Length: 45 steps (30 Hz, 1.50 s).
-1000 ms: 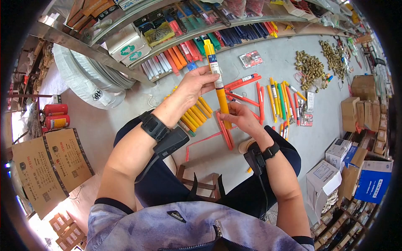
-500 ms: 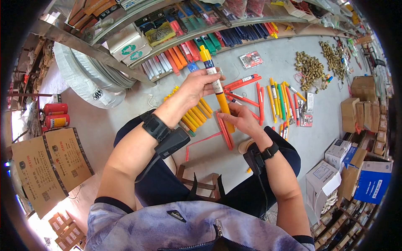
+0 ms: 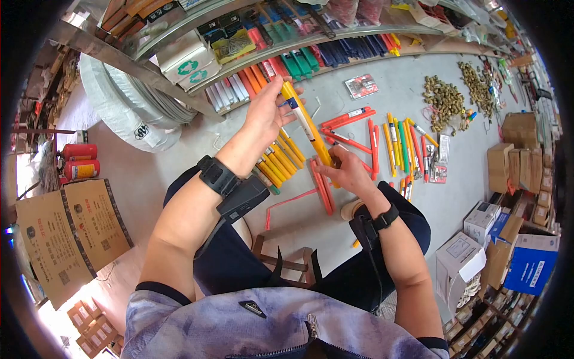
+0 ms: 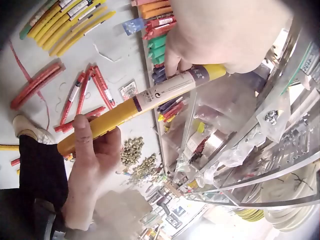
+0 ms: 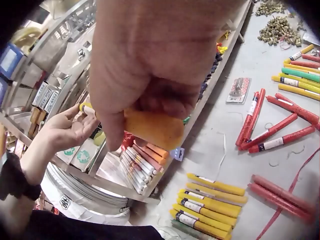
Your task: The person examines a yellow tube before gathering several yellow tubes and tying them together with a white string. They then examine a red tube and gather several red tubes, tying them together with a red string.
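Both hands hold a yellow plastic tube [image 3: 306, 128] with a white and blue label, slanting in front of the body. My left hand [image 3: 266, 113] is at its upper end, thumb by the tip and fingers behind the labelled part. At the lower end my right hand [image 3: 350, 170] grips the plain yellow part, its thumb laid across it in the left wrist view. Beneath the tube, on the floor, lie a pair of red tubes [image 3: 321, 188] and a row of yellow tubes [image 3: 277, 161].
More red tubes [image 3: 375, 146] and a mixed group with a green tube [image 3: 402, 146] lie to the right. Brass fittings [image 3: 442, 96] are heaped beyond. A metal shelf [image 3: 239, 66] crosses the far side; cardboard boxes [image 3: 72, 230] stand left, a wrapped coil [image 3: 137, 119] at far left.
My left hand has shifted up and slightly left to the tube's upper end, uncovering more of the label. The tube tilts further left, and my right hand stays nearly in place.
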Tool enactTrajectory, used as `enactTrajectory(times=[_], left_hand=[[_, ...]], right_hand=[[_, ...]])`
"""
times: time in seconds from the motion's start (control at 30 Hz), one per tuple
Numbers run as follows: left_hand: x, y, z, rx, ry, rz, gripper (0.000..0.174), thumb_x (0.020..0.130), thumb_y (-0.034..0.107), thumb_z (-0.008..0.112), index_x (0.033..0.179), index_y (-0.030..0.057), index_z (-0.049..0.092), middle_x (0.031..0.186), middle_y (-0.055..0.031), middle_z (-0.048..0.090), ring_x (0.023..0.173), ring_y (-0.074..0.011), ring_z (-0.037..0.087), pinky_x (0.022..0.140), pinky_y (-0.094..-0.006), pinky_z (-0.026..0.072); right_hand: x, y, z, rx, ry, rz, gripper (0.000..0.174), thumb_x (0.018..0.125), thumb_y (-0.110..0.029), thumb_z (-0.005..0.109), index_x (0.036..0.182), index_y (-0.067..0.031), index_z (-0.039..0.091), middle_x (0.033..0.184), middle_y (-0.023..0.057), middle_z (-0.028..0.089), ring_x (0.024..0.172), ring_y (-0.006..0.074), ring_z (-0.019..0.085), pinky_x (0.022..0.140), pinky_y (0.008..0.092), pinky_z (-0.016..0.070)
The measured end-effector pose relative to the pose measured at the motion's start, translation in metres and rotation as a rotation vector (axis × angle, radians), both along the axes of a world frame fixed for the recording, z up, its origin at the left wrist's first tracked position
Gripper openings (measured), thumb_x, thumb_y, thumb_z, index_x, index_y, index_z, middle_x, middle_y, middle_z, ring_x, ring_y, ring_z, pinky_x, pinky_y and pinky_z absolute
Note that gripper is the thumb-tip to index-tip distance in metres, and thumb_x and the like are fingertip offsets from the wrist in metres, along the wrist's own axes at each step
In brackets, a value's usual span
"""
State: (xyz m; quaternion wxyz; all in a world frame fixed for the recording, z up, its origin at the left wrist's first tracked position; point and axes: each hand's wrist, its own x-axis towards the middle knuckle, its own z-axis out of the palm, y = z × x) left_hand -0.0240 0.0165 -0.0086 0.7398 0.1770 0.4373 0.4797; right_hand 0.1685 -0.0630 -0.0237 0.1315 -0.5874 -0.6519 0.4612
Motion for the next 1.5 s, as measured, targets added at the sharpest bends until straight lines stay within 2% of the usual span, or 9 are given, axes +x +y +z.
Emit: enactTrajectory(times=[0.63,0.83,0.87,1.0,1.1,1.27,1.37,1.43,1.5], left_hand=[[-0.001,-0.004,-0.001,-0.033,-0.025,-0.008,0.027,0.085,0.035,0.046,0.101,0.0124,0.049,0.100,-0.0089,0.054,0.093,-0.0228,0.054,0.074,-0.0345,0.0419],[0.001,-0.006,-0.005,-0.062,0.048,-0.052,0.033,0.082,0.036,0.051,0.105,0.0116,0.049,0.094,-0.0061,0.056,0.081,-0.0187,0.055,0.070,-0.0323,0.0434],[0.000,-0.007,-0.009,-0.053,0.040,-0.041,0.033,0.082,0.035,0.051,0.105,0.0108,0.049,0.095,-0.0058,0.056,0.082,-0.0178,0.055,0.072,-0.0314,0.0432],[-0.007,-0.004,-0.018,-0.081,-0.009,-0.044,0.025,0.084,0.033,0.049,0.101,0.0152,0.050,0.093,-0.0030,0.057,0.085,-0.0166,0.055,0.072,-0.0299,0.0416],[-0.007,-0.005,-0.017,-0.097,-0.001,-0.046,0.026,0.084,0.033,0.049,0.102,0.0148,0.050,0.094,-0.0025,0.057,0.087,-0.0161,0.054,0.075,-0.0298,0.0399],[-0.011,-0.008,-0.017,-0.070,0.016,-0.077,0.033,0.083,0.033,0.050,0.109,0.0117,0.048,0.098,-0.0029,0.057,0.095,-0.0157,0.051,0.080,-0.0306,0.0369],[-0.009,-0.011,-0.011,-0.080,0.266,0.109,0.037,0.083,0.031,0.050,0.112,0.0083,0.046,0.098,-0.0033,0.056,0.097,-0.0153,0.049,0.084,-0.0308,0.0354],[-0.013,-0.010,-0.008,0.004,0.385,0.193,0.030,0.083,0.029,0.051,0.105,0.0090,0.050,0.095,-0.0030,0.055,0.092,-0.0130,0.051,0.078,-0.0264,0.0396],[-0.020,-0.011,-0.005,0.007,0.233,0.115,0.028,0.082,0.029,0.053,0.102,0.0089,0.052,0.090,-0.0013,0.056,0.087,-0.0116,0.052,0.075,-0.0259,0.0410]], right_hand=[[0.000,-0.003,-0.003,-0.007,0.044,0.072,0.029,0.073,-0.025,0.064,0.077,0.0015,0.053,0.059,0.0104,0.050,0.054,0.0191,0.048,0.052,0.0308,0.0382],[0.005,-0.013,-0.019,-0.037,0.247,0.049,0.030,0.076,-0.029,0.059,0.075,0.0007,0.053,0.061,0.0114,0.055,0.055,0.0191,0.054,0.051,0.0329,0.0407],[0.004,-0.013,-0.009,-0.082,0.214,0.057,0.024,0.080,-0.023,0.057,0.077,-0.0007,0.052,0.062,0.0045,0.054,0.056,0.0100,0.049,0.051,0.0265,0.0405],[0.002,-0.015,-0.019,-0.084,0.219,0.042,0.025,0.079,-0.023,0.058,0.081,0.0000,0.049,0.063,0.0078,0.055,0.059,0.0133,0.056,0.052,0.0284,0.0427],[-0.002,-0.017,-0.015,-0.001,0.233,0.023,0.029,0.075,-0.028,0.060,0.081,-0.0011,0.051,0.063,0.0120,0.058,0.056,0.0230,0.058,0.052,0.0341,0.0434],[-0.004,-0.016,-0.015,-0.063,0.219,0.078,0.028,0.076,-0.028,0.058,0.078,-0.0024,0.048,0.063,0.0088,0.058,0.064,0.0252,0.057,0.077,0.0347,0.0383],[-0.004,-0.016,-0.019,-0.071,0.194,0.107,0.027,0.076,-0.028,0.057,0.076,-0.0027,0.047,0.062,0.0081,0.057,0.072,0.0260,0.055,0.084,0.0346,0.0314],[-0.002,-0.017,-0.021,-0.047,0.135,0.138,0.028,0.076,-0.028,0.056,0.076,-0.0025,0.046,0.063,0.0090,0.056,0.077,0.0272,0.054,0.079,0.0355,0.0360],[0.000,-0.022,-0.025,-0.172,0.138,0.096,0.029,0.076,-0.029,0.057,0.077,-0.0021,0.046,0.065,0.0099,0.057,0.075,0.0287,0.055,0.071,0.0367,0.0405]])
